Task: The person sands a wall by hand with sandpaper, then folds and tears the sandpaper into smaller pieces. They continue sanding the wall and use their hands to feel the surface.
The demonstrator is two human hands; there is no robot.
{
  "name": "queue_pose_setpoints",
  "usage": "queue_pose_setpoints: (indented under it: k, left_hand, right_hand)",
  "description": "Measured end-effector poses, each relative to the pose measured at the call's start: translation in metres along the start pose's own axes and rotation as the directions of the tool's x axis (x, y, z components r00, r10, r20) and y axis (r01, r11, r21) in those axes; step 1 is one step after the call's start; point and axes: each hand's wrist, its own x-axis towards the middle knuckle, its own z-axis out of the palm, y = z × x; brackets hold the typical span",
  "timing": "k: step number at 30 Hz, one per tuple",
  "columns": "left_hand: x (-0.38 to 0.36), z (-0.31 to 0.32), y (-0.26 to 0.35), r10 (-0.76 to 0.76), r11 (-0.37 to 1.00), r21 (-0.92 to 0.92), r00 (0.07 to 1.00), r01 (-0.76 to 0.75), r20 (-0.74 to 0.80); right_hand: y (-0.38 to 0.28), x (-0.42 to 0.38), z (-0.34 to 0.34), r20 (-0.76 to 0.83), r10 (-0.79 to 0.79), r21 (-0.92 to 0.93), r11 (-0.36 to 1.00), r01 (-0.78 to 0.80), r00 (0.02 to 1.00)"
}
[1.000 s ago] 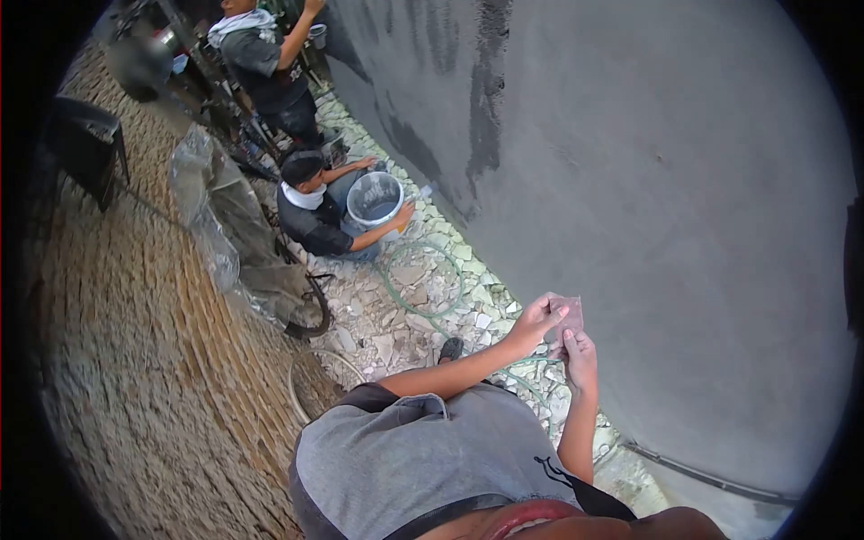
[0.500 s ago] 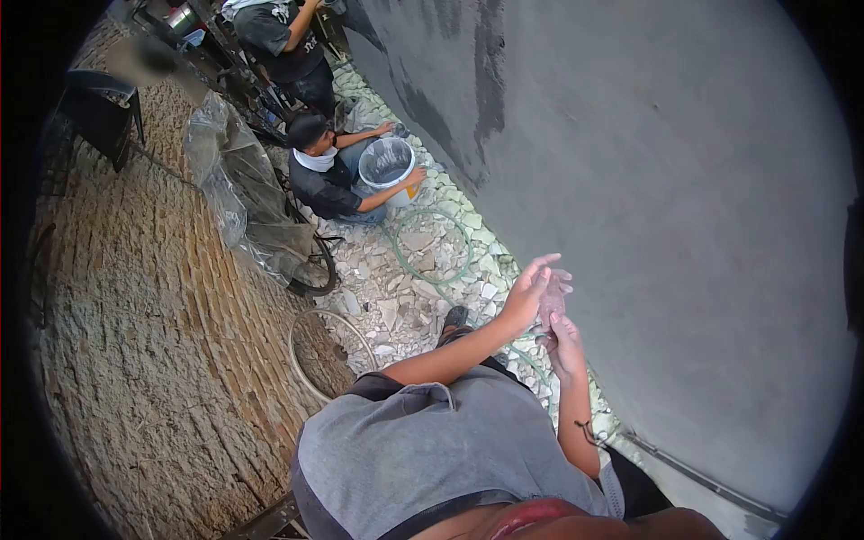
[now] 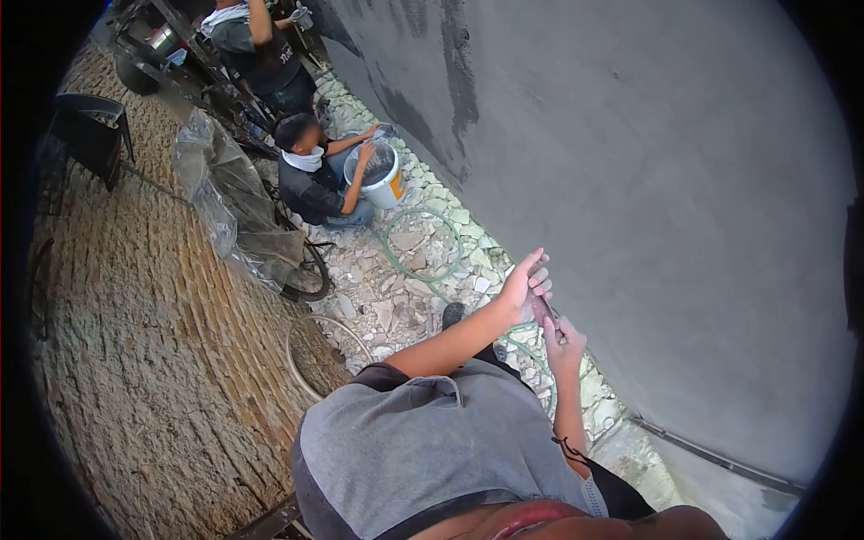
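Observation:
Near the middle right, my left hand (image 3: 524,286) has its fingers curled round a thin, dark pinkish item (image 3: 542,310), which is too small to name surely. Just below it, my right hand (image 3: 564,346) pinches the lower end of the same item between thumb and fingers. Pale dust coats the fingertips of both hands. They are close together, in front of my grey shirt (image 3: 414,441) and beside the smooth grey wall (image 3: 684,225).
A co-worker (image 3: 310,184) squats with a hand at a white bucket (image 3: 385,189); another person (image 3: 261,54) stands behind. A green hose (image 3: 387,243) lies on broken stones (image 3: 378,288). Plastic sheeting (image 3: 211,180) covers something beside the rough brick surface (image 3: 144,315).
My left hand's fingers have curled in round the item, and my right hand has moved slightly down. The squatting co-worker's hand has moved from the bucket's outer side to its rim.

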Motion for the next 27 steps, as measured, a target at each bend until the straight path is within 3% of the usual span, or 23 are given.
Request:
queue_pose_setpoints:
  k: [2, 4, 6, 7, 12, 14, 16, 18, 20, 22, 24, 25, 27]
  left_hand:
    - [-0.003, -0.003, 0.0, -0.019, 1.0, -0.019, 1.0, 0.019, 0.017]
    - [0.002, -0.007, 0.001, -0.019, 0.998, -0.062, 0.994, 0.026, 0.11]
    - [0.011, -0.013, -0.004, -0.031, 0.997, -0.075, 0.998, 0.035, 0.047]
    - [0.013, -0.017, -0.005, -0.016, 0.997, -0.075, 0.997, 0.022, 0.077]
    - [0.007, -0.034, -0.007, 0.014, 0.998, -0.063, 0.998, -0.01, 0.069]
    - [0.003, -0.049, -0.007, -0.018, 0.998, -0.067, 0.999, 0.022, 0.047]
    - [-0.002, -0.059, -0.007, -0.013, 1.0, -0.022, 1.0, 0.013, 0.017]
    - [-0.004, -0.076, -0.012, -0.041, 0.997, -0.058, 0.999, 0.042, 0.017]
    - [-0.014, -0.078, -0.012, -0.065, 0.997, 0.035, 0.995, 0.068, -0.075]
    - [-0.021, -0.086, -0.016, -0.064, 0.966, 0.249, 0.998, 0.063, -0.005]
    - [-0.032, -0.091, -0.016, -0.183, 0.948, 0.271, 0.983, 0.169, 0.027]
    - [-0.033, -0.094, -0.014, -0.213, 0.936, 0.303, 0.973, 0.178, 0.086]
    - [-0.036, -0.1, -0.012, -0.225, 0.952, 0.226, 0.973, 0.207, 0.053]
  right_hand:
    - [0.004, -0.004, 0.004, -0.069, -0.253, -0.187, 0.953, 0.237, 0.965]
    - [0.005, -0.004, 0.005, -0.083, -0.222, -0.213, 0.956, 0.2, 0.972]
    - [0.023, -0.004, 0.014, -0.162, -0.364, -0.35, 0.89, 0.291, 0.917]
    - [0.031, -0.005, 0.019, -0.167, -0.342, -0.376, 0.889, 0.261, 0.925]
    - [0.055, -0.01, 0.03, -0.119, -0.354, -0.328, 0.896, 0.3, 0.928]
    - [0.058, -0.011, 0.028, 0.046, -0.398, -0.26, 0.881, 0.396, 0.916]
    - [0.06, -0.013, 0.027, 0.126, -0.32, -0.248, 0.906, 0.342, 0.939]
    - [0.054, -0.015, 0.028, 0.26, -0.173, 0.08, 0.984, 0.157, 0.95]
    - [0.068, -0.023, 0.04, 0.36, -0.111, 0.342, 0.939, -0.02, 0.926]
    - [0.063, -0.032, 0.043, 0.642, 0.128, 0.494, 0.685, -0.535, 0.756]
    - [0.058, -0.034, 0.049, 0.781, 0.183, 0.27, 0.763, -0.587, 0.597]
    - [0.059, -0.035, 0.051, 0.769, 0.222, 0.266, 0.741, -0.616, 0.599]
    - [0.063, -0.035, 0.056, 0.842, 0.095, 0.276, 0.77, -0.576, 0.531]
